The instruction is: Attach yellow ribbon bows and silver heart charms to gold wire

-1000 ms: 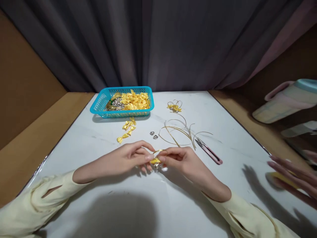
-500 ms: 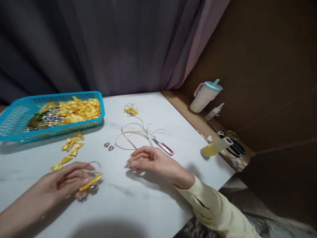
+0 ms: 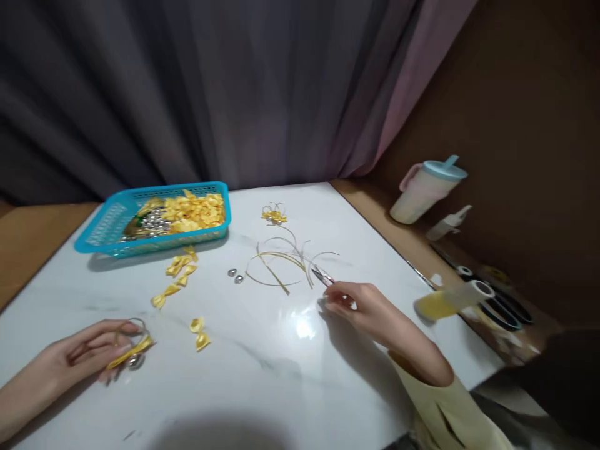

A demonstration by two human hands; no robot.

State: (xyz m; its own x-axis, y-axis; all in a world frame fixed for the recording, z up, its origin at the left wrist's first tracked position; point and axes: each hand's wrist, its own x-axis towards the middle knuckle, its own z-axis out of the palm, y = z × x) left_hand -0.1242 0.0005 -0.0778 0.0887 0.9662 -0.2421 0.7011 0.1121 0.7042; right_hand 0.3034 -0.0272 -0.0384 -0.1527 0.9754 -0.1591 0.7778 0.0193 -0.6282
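At the lower left, my left hand [image 3: 89,353] pinches a yellow bow [image 3: 129,354] that has a thin wire loop above it and a small silver bell [image 3: 135,360] below. My right hand [image 3: 360,306] is closed around the handle of small thread snips [image 3: 322,275], whose blades point away to the upper left. Just beyond the blades lie loose gold cords [image 3: 281,257]. Two silver bells [image 3: 239,279] rest left of the cords. One yellow bow [image 3: 200,334] lies between my hands, and several more bows [image 3: 165,295] lie in front of the basket.
A blue plastic basket [image 3: 100,245] holds yellow bows, silver bells and gold cord. A finished-looking bow with wire [image 3: 274,215] lies at the back. On the right stand a bottle of yellow liquid [image 3: 440,304], a tumbler [image 3: 419,194], a small white bottle [image 3: 447,225] and black scissors [image 3: 501,312].
My right hand has moved right and taken hold of the snips. My left hand, still holding the bow, is further left in view. The whole view has shifted.
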